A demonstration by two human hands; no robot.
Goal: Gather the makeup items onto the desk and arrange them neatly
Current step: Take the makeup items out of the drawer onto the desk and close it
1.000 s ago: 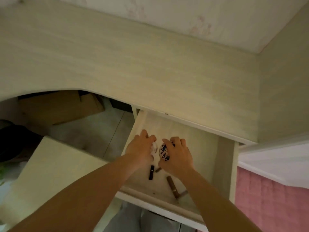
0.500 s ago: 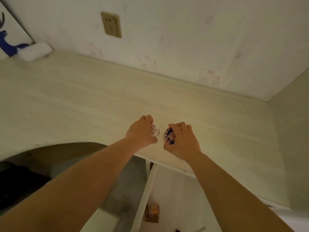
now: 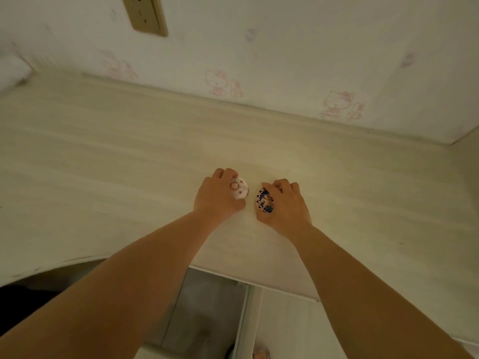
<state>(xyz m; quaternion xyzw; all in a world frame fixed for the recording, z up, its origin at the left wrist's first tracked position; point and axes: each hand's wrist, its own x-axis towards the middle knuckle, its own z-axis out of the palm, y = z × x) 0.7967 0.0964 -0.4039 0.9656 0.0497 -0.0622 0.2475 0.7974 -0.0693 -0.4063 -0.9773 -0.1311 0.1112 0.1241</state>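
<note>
Both hands are over the middle of the pale wooden desk (image 3: 103, 164). My left hand (image 3: 219, 196) grips a small round white compact with a pink pattern (image 3: 239, 189). My right hand (image 3: 285, 206) grips a round compact with a dark blue pattern (image 3: 264, 202). The two compacts sit side by side, a small gap apart, low at the desk top; I cannot tell whether they touch it.
The wall behind the desk has cartoon-cat wallpaper (image 3: 217, 81) and a power socket (image 3: 145, 15). A white object (image 3: 13, 71) lies at the desk's far left. The open drawer (image 3: 285, 327) shows below the desk edge at the bottom.
Both hands lifted the two compacts out of the drawer and carried them up and forward over the desk. The view tilted up toward the wall.
</note>
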